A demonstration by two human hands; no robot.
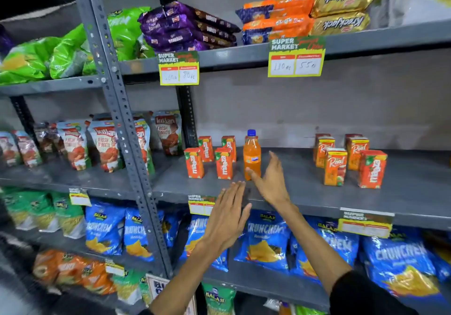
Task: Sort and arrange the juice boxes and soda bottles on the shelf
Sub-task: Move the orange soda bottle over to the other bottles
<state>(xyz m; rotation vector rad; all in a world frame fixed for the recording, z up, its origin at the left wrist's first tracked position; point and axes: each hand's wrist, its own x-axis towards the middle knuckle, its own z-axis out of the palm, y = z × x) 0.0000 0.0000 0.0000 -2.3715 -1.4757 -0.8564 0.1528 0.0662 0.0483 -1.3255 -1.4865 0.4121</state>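
Observation:
An orange soda bottle [251, 155] with a blue cap stands upright on the grey middle shelf [305, 192]. Left of it stand several orange Maaza juice boxes [224, 163] in two rows. Far to the right is a second group of orange Real juice boxes [335, 167], with one Maaza box [372, 169] at its front right. My right hand [269, 179] is open just right of the bottle's base, thumb near the bottle, holding nothing. My left hand [228, 217] is open and flat in front of the shelf edge, below the boxes, empty.
A slotted grey upright post [122, 124] divides the shelving on the left. Tomato pouches [107, 146] fill the left bay. Biscuit packs [278, 19] lie on the shelf above, blue crisp bags [263, 239] below. Price tags [296, 57] hang from the shelf edges.

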